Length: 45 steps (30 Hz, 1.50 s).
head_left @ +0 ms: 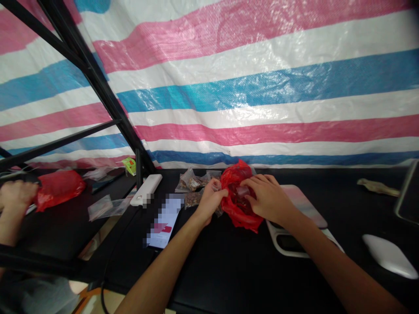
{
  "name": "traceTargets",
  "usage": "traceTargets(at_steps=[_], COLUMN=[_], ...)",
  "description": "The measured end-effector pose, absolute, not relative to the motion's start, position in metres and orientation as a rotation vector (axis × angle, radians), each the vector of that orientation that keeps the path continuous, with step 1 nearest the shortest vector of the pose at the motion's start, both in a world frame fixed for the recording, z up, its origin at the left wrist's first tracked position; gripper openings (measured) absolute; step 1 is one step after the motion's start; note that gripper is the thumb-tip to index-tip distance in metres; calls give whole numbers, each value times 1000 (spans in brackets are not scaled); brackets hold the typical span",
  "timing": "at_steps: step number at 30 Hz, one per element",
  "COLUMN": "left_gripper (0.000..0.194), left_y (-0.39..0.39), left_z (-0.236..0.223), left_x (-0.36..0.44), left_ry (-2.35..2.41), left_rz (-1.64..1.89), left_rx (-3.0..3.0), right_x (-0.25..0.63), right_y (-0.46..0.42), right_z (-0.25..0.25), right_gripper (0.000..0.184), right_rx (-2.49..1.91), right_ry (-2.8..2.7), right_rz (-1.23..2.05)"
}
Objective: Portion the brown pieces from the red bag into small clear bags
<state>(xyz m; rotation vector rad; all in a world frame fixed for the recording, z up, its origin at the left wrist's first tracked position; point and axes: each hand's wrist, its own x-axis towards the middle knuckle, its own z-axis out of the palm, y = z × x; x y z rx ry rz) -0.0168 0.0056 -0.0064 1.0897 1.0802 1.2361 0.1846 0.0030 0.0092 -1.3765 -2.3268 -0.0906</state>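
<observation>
The left grip [211, 203] is pinching a clear packet [216, 185] over a red plastic bag [237, 213]. The right grip [270, 198], half open, is pressing on the bag.

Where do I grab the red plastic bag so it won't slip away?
Pinch the crumpled top of the red plastic bag, reaching from the far side. It sticks up there in loose folds, away from the left hand and right hand covering its middle.

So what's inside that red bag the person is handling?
The red bag shows dark, brownish contents and what looks like a clear packet beside the right hand. The hand and crumpled plastic cover the rest, so the contents can't be identified.
</observation>
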Motion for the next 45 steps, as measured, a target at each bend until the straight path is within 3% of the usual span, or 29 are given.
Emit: traceTargets(at_steps=[5,13,26,35,42,45], left_gripper=[33,28,25,15,19,22], left_y=[5,7,6,0,0,-1], left_z=[-6,-13,-15,-11,-10,-12], left_x=[-14,-16,-20,-16,-14,-14], left_ry=[1086,1044,1430,1202,1184,1149], left_rz=[1227,1219,1349,1238,1250,1252], left_rx=[1086,1173,1844,2002,1963,1966], right_x=[180,177,178,167,169,168], right_y=[1,1,3,-9,-7,-9], right_z=[5,3,13,23,21,23], right_gripper=[29,22,25,36,46,41], right_rx=[-1371,-1416,-1239,-895,-852,-875], right_ry=[-2342,-2342,-2147,-2256,-2275,-2274], right_rz=[-39,12,37,-43,-117,-95])
